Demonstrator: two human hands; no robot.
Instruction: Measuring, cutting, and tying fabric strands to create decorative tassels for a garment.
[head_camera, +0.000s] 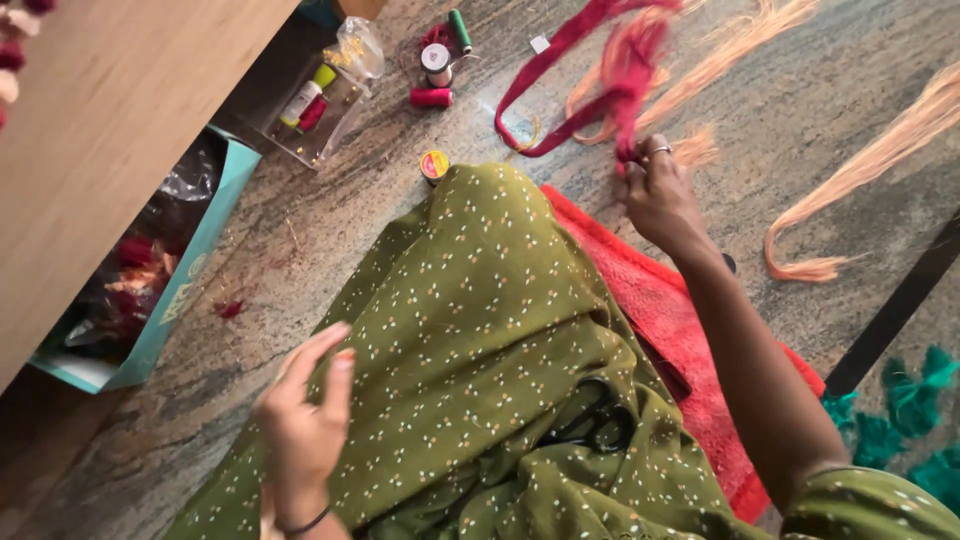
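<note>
My right hand (657, 190), a ring on one finger, reaches out over the stone floor and pinches a bundle of dark red threads (622, 70) that trails up and to the left. Peach-coloured thread strands (722, 55) lie mixed with it. My left hand (305, 415) hovers over my lap with fingers loosely apart and holds nothing. My lap is covered by olive green dotted cloth (480, 330). Black scissors (595, 425) rest in its folds. A red cloth (665, 320) lies under my right forearm.
Thread spools (437, 65) and a small round tin (434, 165) lie on the floor ahead. A clear plastic box (312, 105) and a teal cardboard box (150, 290) sit at the left by a wooden panel (100, 120). More peach strands (860, 170) and teal tassels (900, 420) lie at the right.
</note>
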